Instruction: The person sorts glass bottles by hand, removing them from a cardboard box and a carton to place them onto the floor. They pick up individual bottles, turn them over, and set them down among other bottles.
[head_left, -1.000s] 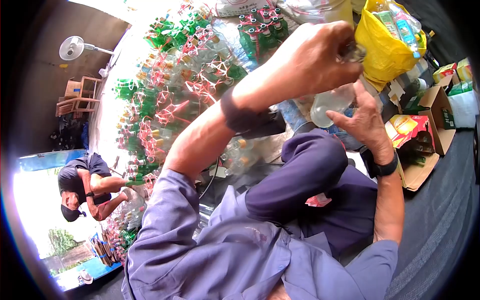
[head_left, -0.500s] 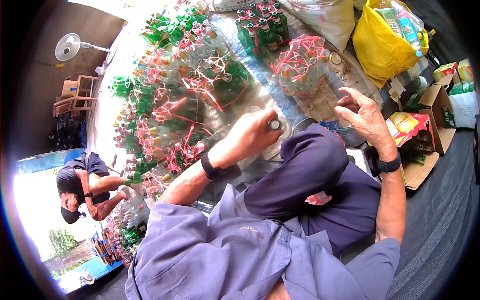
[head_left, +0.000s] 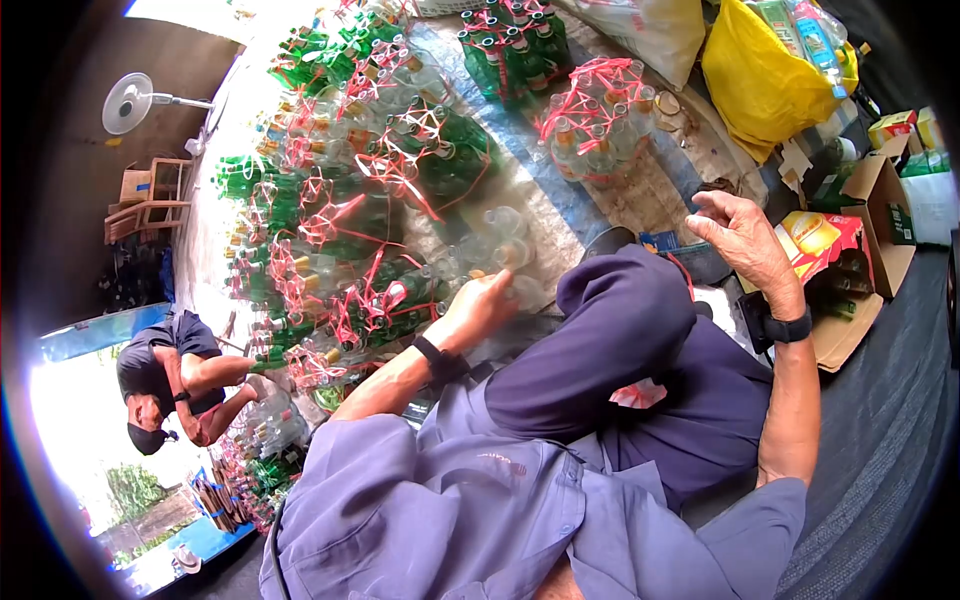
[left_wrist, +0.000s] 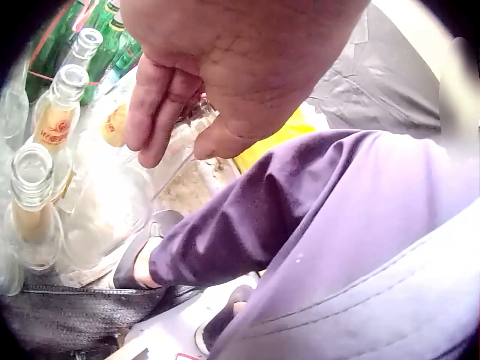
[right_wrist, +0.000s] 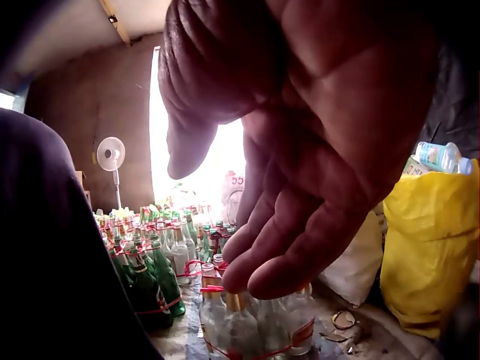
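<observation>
My left hand (head_left: 474,312) is low beside a group of clear glass bottles (head_left: 507,252) at the left of my raised knee. In the left wrist view its fingers (left_wrist: 153,112) are straight and the thumb is apart from them, with no bottle in its grasp. Upright clear bottles with orange neck labels (left_wrist: 54,127) stand close by. Over the right side of my lap hangs my right hand (head_left: 750,242), fingers loosely bent and holding nothing. Beyond it, a bundle of clear bottles (right_wrist: 259,330) tied with red strips stands on the floor sheet.
Many green and clear bottles (head_left: 340,190), tied with red strips, fill the left side. A yellow bag (head_left: 755,90) of plastic bottles and a white sack (head_left: 655,40) stand at back right. Cardboard boxes (head_left: 880,225) lie at the right. Another person (head_left: 180,370) sits far left.
My left hand swung from far right, near my right hand, leftward with a clear bottle and has let it go among the bottles. My right hand no longer touches a clear bottle.
</observation>
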